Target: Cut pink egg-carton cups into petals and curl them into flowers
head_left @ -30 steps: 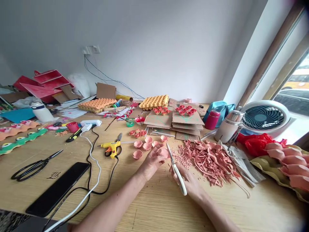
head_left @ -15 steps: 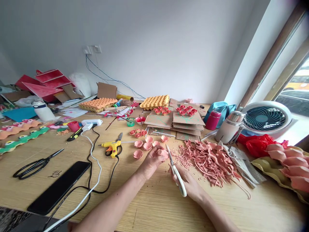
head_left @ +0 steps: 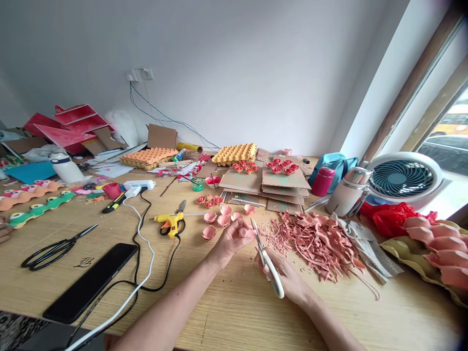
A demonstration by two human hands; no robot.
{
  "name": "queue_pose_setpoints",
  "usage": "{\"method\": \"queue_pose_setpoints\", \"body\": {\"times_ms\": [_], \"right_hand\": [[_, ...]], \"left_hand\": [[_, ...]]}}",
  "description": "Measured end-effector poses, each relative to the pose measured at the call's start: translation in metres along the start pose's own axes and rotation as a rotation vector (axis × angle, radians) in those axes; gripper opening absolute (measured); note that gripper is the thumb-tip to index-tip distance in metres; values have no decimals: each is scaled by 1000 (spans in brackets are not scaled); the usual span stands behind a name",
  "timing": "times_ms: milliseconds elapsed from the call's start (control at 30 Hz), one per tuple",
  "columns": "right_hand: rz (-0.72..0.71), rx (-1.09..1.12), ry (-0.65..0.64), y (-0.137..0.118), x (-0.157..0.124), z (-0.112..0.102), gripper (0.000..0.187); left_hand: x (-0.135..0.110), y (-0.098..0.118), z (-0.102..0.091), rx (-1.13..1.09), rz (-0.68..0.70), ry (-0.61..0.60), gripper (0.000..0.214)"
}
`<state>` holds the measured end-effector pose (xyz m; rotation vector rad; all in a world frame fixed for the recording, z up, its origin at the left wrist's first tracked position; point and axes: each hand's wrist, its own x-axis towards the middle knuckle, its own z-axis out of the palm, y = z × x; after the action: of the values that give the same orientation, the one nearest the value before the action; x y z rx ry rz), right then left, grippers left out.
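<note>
Between the fingers of my left hand (head_left: 230,243) is a pink egg-carton cup (head_left: 247,234), partly hidden by the fingertips. My right hand (head_left: 283,275) grips white-handled scissors (head_left: 272,273), whose blades point up and away, right beside the cup. Whether the blades touch the cup I cannot tell. Several cut pink petal cups (head_left: 209,232) sit on the table just beyond my left hand. To the right of the scissors lies a heap of pink carton scraps (head_left: 318,243), with small trimmings around it.
A yellow glue gun (head_left: 170,224), black scissors (head_left: 58,248), a black phone (head_left: 91,282) and cables lie left. Cardboard sheets (head_left: 285,183) with red flowers stand behind. Bottles, a fan (head_left: 404,178) and pink egg cartons (head_left: 438,243) are right. Another person's hand (head_left: 4,230) shows at the left edge.
Another person's fingers have come into view at the left edge, by the green carton strip. My hands, the cup and the scissors have barely moved.
</note>
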<state>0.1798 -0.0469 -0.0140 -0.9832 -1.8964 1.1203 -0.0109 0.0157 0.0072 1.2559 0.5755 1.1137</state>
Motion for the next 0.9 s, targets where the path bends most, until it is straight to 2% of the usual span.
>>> {"method": "queue_pose_setpoints", "body": {"times_ms": [400,667,900], "right_hand": [[-55,40,-35,-2,-2,0,50],[-59,37,1,-6,-2,2,53],[-39,16,39,3,-3,3,49]], "left_hand": [[-5,7,7,-94,-19,-82,26],[-5,6,7,-109,-23,-96,24],[-5,5,7,-106,-25,-69,26]]}}
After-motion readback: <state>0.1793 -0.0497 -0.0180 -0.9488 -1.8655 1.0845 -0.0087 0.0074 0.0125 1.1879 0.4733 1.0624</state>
